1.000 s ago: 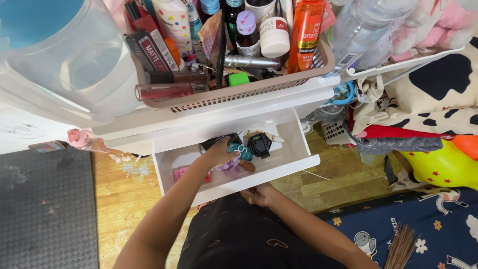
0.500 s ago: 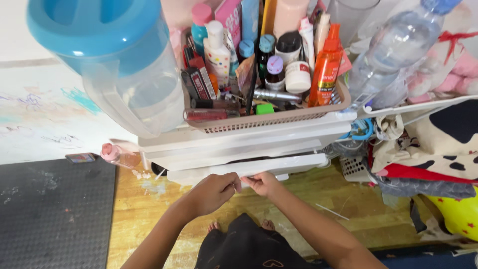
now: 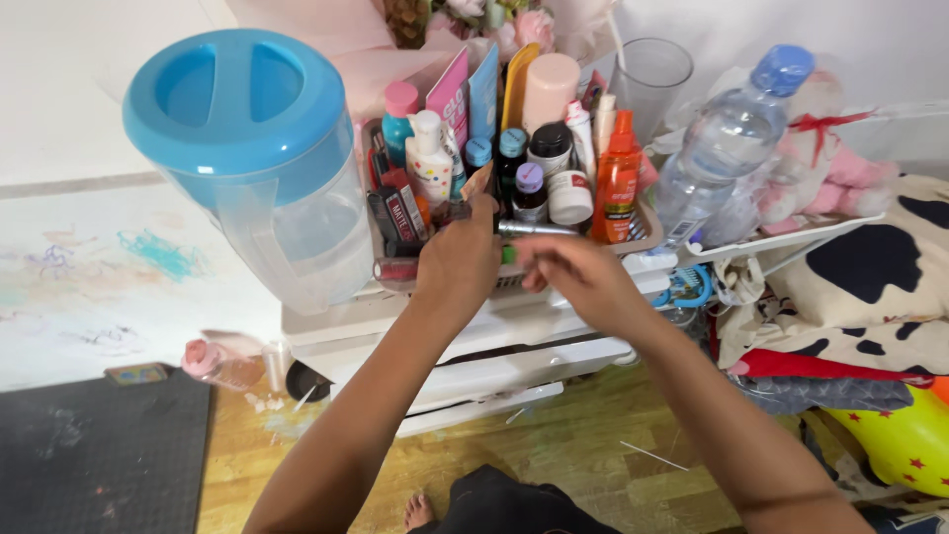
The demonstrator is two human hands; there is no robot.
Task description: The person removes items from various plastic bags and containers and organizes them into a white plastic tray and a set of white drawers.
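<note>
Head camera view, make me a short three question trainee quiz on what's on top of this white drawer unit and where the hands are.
1. True or false: the pitcher with the blue lid stands on the left of the basket of bottles.
2. Which hand reaches into the front of the basket? A) the left hand B) the right hand C) neither
3. Fill in: the tall bottle in the basket, right of the white jar, is coloured ____.

Key: 1 true. 2 A; the right hand hovers in front of it. 3 orange.
</note>
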